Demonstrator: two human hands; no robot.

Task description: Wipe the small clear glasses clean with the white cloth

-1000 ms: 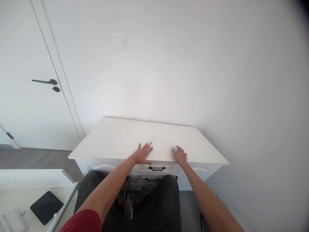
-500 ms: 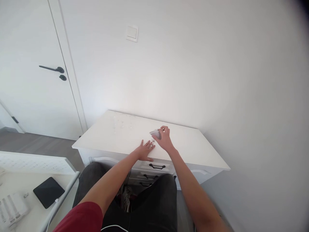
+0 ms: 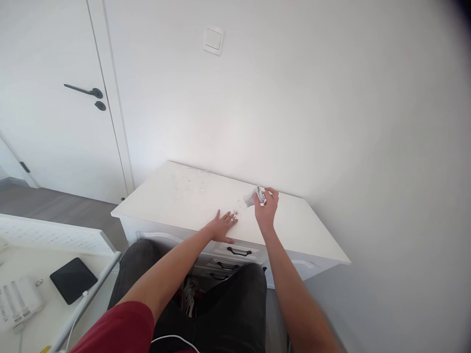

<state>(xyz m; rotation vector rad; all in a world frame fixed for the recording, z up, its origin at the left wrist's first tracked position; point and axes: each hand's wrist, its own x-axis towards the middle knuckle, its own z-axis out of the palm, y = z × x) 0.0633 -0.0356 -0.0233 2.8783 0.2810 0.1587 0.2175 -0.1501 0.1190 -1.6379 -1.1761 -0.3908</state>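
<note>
Well, the left hand (image 3: 220, 228) lay palm down at the near edge of the white cabinet top (image 3: 294, 225), fingers spread wide, with its fingertips at the foot of a clear glass (image 3: 236, 212). That glass was set near the middle of the cabinet top, its outline so faint that its exact shape could not be told. And over on the other side, the right hand (image 3: 267, 206) had its fingers bent around a crumpled, greyish-white cloth (image 3: 250, 198), held just beside the glass; whether the two touched, the view could not settle. Farther left, toward the back, more clear glassware (image 3: 189, 184) stood in a loose group, well apart from both hands. Now for the lettering: down at the lower left, a white device (image 3: 22, 299) carried grey markings, too small and blurred to read. Near it lay a black tablet (image 3: 73, 280), dark-screened, a white plug (image 3: 85, 293) at its corner. Up on the wall, a square light switch (image 3: 213, 40); left of that, a white door (image 3: 47, 132) with a dark handle (image 3: 83, 90).
</note>
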